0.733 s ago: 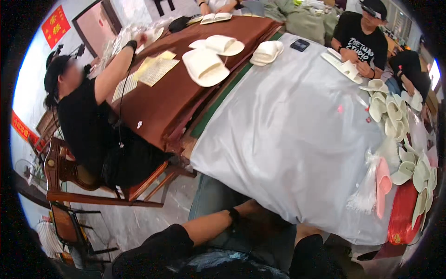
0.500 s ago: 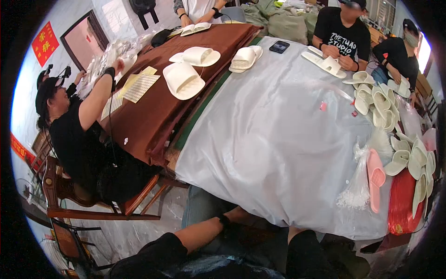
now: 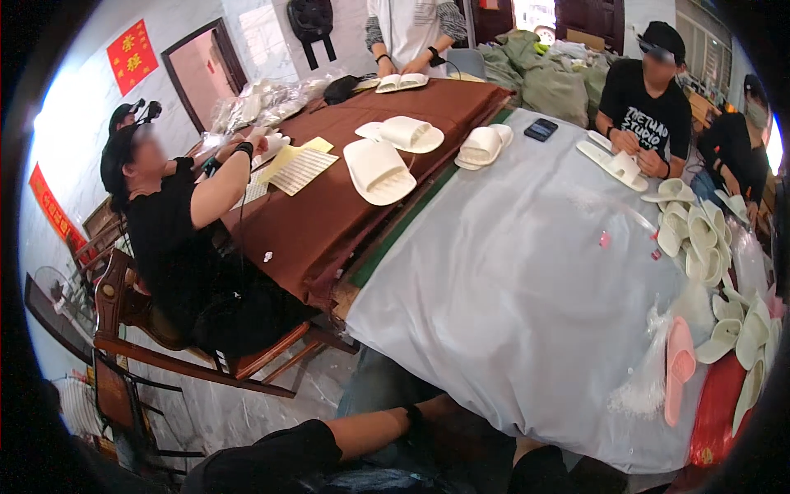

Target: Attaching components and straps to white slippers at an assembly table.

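My left hand (image 3: 438,406) is low at the near edge of the table, beside the hanging grey-white plastic sheet (image 3: 510,288). A black band is round its wrist, and its fingers are hidden by the sheet and shadow. Of my right arm only the black sleeve (image 3: 539,471) and a narrow strip of skin show; the hand is out of sight at the table's edge. Nearest on the right side of the sheet are a pink slipper (image 3: 680,370), a bundle of clear plastic bags (image 3: 646,383) and a stack of red packaging (image 3: 713,420).
Pale green slippers (image 3: 704,239) pile along the right edge. A phone (image 3: 541,129) and white slippers (image 3: 484,146) lie farther off. On a brown-covered table (image 3: 304,226) are white slippers (image 3: 380,171) and sticker sheets (image 3: 303,169). Several people work around; one sits on a wooden chair (image 3: 123,317).
The whole view has shifted, so the scene sits lower and farther right. The person on the left has drawn an arm back from the plastic bags, hands now together. My arms stay low at the table's edge.
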Demonstrator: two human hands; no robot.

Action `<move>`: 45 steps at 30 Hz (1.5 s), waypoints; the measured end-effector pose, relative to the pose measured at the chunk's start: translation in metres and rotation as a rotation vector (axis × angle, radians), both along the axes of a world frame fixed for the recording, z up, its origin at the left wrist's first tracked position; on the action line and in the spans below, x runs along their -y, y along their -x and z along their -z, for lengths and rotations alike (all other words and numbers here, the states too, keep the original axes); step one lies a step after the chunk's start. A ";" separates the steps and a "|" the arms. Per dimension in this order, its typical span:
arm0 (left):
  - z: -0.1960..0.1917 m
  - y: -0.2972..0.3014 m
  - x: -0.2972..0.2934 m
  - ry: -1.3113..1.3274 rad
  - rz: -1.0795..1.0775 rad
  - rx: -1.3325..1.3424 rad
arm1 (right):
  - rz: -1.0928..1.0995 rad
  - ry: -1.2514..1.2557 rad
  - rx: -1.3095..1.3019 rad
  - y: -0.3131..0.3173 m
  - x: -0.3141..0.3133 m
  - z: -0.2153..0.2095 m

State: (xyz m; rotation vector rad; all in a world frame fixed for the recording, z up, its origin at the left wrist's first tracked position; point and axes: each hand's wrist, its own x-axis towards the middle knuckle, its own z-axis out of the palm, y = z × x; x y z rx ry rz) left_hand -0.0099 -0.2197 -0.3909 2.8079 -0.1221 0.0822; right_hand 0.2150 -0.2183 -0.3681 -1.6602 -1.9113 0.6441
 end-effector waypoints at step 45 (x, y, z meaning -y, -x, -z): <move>-0.450 0.091 -0.133 0.464 -0.354 0.366 | -0.059 -0.012 -0.458 0.023 0.088 -0.390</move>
